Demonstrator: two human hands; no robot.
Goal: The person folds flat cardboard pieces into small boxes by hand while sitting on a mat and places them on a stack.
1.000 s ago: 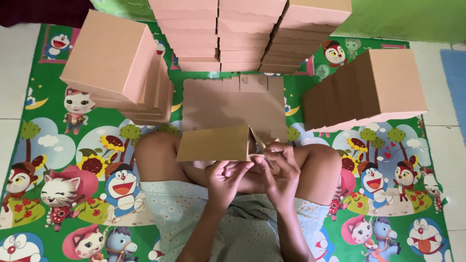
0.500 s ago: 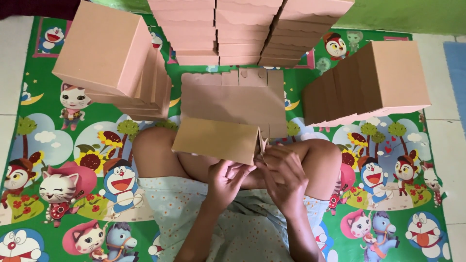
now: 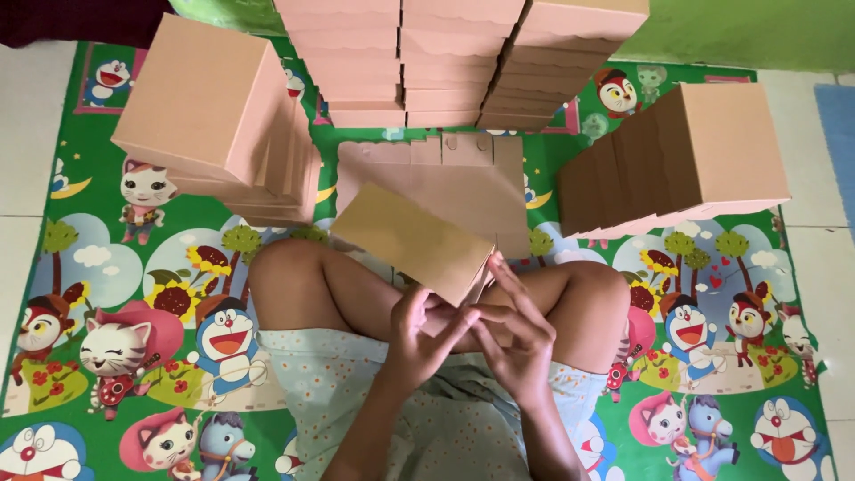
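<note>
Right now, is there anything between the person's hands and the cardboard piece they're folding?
Nothing visible. Both the left hand and the right hand already touch the half-folded cardboard box over the lap. The flat cardboard sheets lie beyond it on the mat, not in between.

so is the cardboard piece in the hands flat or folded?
Folded: the cardboard piece has one panel raised and tilted, both hands pinching its lower edge.

Half-folded tan cardboard box [image 3: 414, 239]: centre, tilted. Flat brown cardboard blanks [image 3: 445, 183]: directly behind it. Stacks of finished brown cardboard boxes: left [image 3: 214, 111], behind [image 3: 445, 53], right [image 3: 686, 156] of it.
</note>
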